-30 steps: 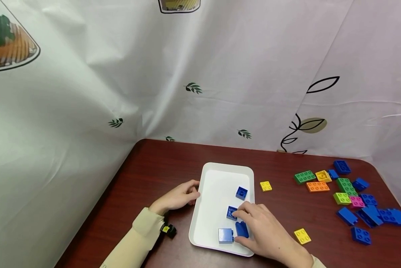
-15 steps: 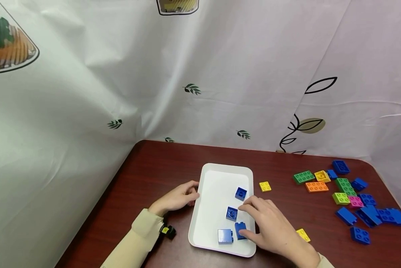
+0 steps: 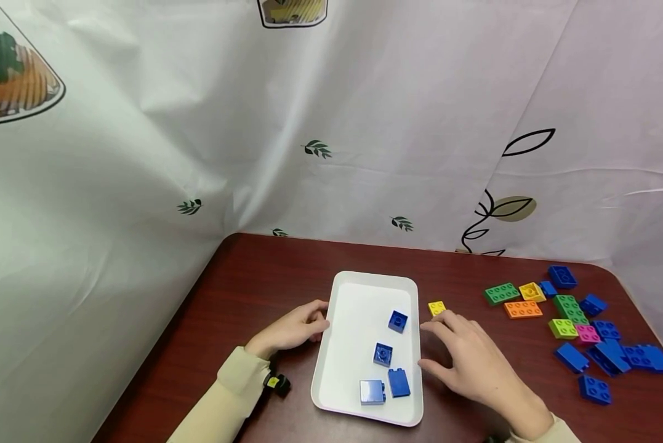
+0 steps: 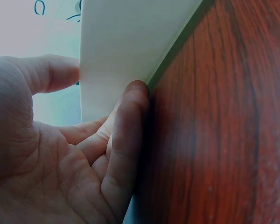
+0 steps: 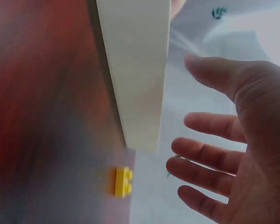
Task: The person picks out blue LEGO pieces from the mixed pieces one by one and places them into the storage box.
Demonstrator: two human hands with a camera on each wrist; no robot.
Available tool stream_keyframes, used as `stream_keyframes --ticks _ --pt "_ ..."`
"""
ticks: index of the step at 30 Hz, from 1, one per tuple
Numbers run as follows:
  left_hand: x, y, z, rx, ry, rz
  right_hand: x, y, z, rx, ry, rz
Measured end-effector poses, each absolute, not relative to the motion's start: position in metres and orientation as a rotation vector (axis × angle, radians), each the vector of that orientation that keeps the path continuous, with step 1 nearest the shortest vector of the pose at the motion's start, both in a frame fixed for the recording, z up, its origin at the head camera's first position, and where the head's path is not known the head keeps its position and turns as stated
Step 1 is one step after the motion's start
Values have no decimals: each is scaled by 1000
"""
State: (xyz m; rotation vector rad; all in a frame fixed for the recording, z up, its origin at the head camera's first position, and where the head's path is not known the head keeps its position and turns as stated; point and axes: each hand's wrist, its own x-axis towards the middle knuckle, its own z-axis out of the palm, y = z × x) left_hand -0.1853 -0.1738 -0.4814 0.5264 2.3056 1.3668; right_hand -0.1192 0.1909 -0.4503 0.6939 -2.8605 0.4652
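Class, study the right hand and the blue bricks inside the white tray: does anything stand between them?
Only the raised right wall of the white tray, beside the fingertips of the right hand. Nothing else visible lies between that hand and the blue bricks.

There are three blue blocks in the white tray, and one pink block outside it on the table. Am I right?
Not quite: the head view shows four blue box-shaped plastic blocks in the white rectangular plastic tray, not three. The rest is right: one pink studded plastic block is outside it on the dark red wood-grained table.
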Motion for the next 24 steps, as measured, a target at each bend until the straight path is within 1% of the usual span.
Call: stream_keyframes --ticks 17,24 --pt "-186 -174 -483 536 2314 1344 -139 269 -435 480 -2917 401" --pt "-186 -175 -484 542 2321 1342 -142 305 -430 333 -3070 327"
